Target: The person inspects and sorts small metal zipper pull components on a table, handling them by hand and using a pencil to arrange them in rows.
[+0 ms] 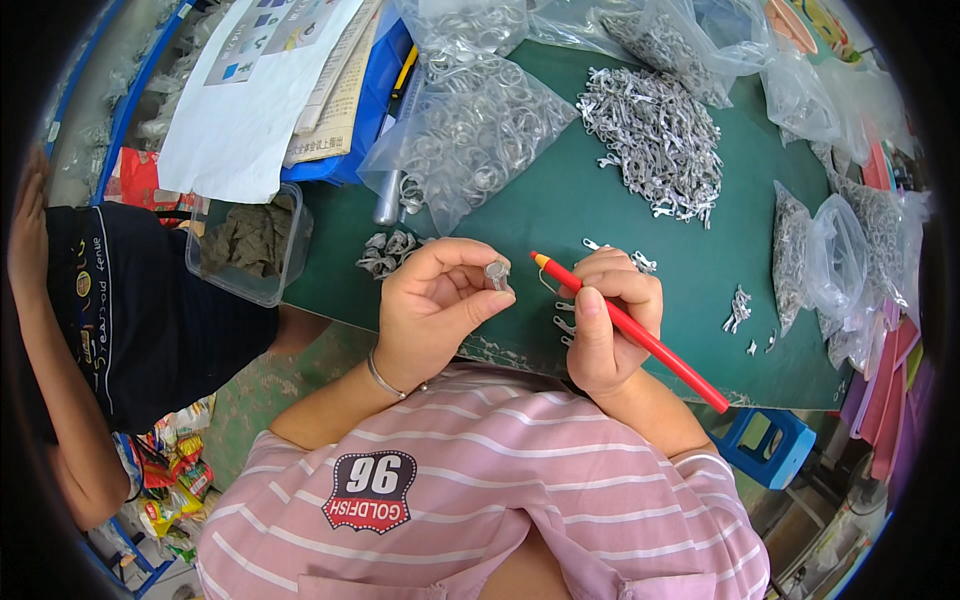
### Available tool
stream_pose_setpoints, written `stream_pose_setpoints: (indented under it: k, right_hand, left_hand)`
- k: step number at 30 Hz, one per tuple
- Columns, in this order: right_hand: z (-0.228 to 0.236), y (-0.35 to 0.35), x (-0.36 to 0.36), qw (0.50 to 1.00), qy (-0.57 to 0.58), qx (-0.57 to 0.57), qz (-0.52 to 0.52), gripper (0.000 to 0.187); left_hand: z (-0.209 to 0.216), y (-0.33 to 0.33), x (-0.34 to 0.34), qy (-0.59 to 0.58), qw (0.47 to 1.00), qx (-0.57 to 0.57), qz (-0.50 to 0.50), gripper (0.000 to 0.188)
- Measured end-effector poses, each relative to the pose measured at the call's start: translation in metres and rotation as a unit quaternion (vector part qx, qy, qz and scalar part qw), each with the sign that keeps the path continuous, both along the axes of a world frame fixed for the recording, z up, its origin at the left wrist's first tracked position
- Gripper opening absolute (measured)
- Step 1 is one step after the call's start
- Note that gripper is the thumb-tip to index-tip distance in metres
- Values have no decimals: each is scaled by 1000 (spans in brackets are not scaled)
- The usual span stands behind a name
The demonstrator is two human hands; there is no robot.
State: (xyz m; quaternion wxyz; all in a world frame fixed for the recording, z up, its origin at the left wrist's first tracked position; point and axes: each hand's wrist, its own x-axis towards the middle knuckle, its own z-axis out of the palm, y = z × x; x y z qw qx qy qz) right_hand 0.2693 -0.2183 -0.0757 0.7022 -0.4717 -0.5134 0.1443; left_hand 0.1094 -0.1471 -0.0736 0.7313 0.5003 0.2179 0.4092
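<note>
Pinched between the thumb and fingers of my left hand (430, 305) is a small silver metal fitting (497, 275), its exact kind too small to tell. My right hand (615, 325) grips a red pencil-like stick (665, 355) with a yellow-orange tip that points at the fitting, a short gap apart. A thin metal loop (546, 283) shows beside the right fingers; what it belongs to is hidden. Several silver clasp-like pieces (565, 325) lie on the green table (490, 345) beside and partly under the right hand. Just beyond my left hand sits a small heap of silver pieces (385, 255).
A large pile of silver clasp-like pieces (655, 140) lies far right of centre. Beside it is a clear bag of metal rings (490, 130). A clear plastic tub (300, 240) with a brown cloth overhangs the left edge. Another person's arm (75, 440) is at far left; a blue stool (765, 448) stands lower right.
</note>
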Motion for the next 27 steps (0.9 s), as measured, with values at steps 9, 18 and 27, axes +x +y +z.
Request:
stream_pose_setpoints:
  k: [9,18,27]
  right_hand:
    - [9,4,-4,993,-90,-37,68,23]
    - [4,5,-8,969,177,-120,121,15]
    - [5,5,-9,954,213,-168,126,14]
  left_hand:
    - [2,3,1,-65,987,-145,-33,24]
    - [14,-2,9,38,995,-96,16,19]
    - [11,4,3,84,988,-131,-17,16]
